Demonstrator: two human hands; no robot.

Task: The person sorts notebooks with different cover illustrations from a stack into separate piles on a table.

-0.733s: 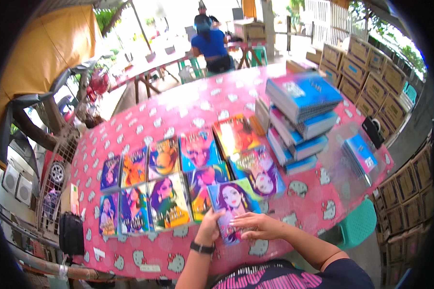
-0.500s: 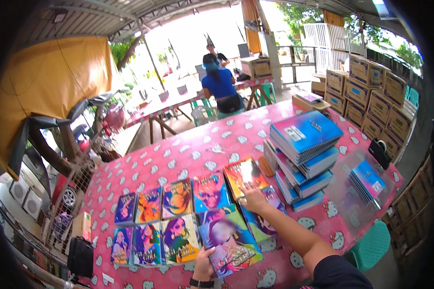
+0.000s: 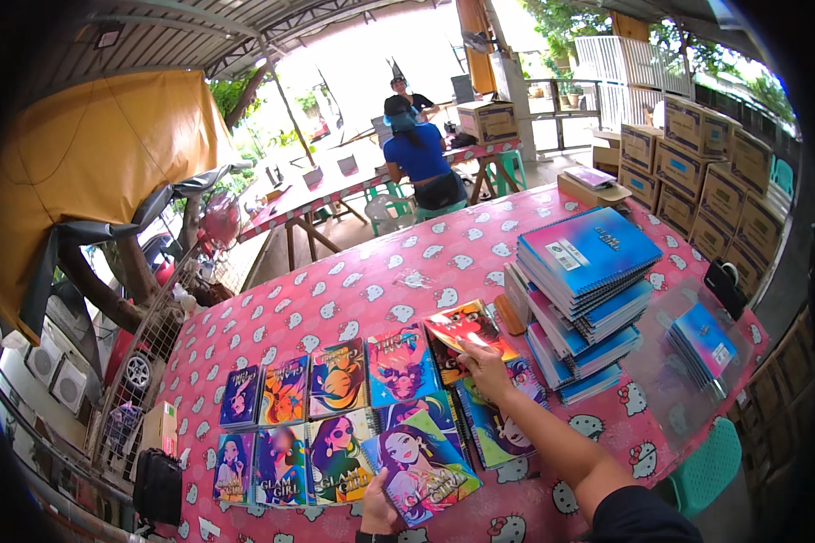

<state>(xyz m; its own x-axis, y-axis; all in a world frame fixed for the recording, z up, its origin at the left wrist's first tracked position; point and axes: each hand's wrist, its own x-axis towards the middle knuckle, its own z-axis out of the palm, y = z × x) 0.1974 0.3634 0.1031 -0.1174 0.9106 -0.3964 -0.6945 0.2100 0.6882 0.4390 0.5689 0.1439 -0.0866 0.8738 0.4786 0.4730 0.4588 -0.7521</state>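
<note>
My left hand (image 3: 378, 505) grips the left edge of a spiral notebook (image 3: 430, 466) with a colourful illustrated cover, tilted above the near edge of the layout. My right hand (image 3: 487, 371) reaches across to an orange-red notebook (image 3: 466, 328) in the far row. Its fingers close on that notebook's near edge, which looks slightly raised. Below my right wrist lies a green and purple notebook (image 3: 503, 421). Partly covered by the held one is a purple-blue notebook (image 3: 423, 416). Further left, two rows of illustrated notebooks (image 3: 338, 376) lie side by side.
A tall staggered stack of blue spiral notebooks (image 3: 589, 253) stands at right, beside a clear plastic sheet (image 3: 670, 407) bearing more notebooks. A green stool (image 3: 704, 466) is at the near right edge. Cardboard boxes (image 3: 697, 167) are piled behind. Two people sit at another table (image 3: 335, 195).
The orange-red notebook's near edge has lifted in my right hand. My left hand's notebook has shifted slightly left and turned. The person in blue has sat down.
</note>
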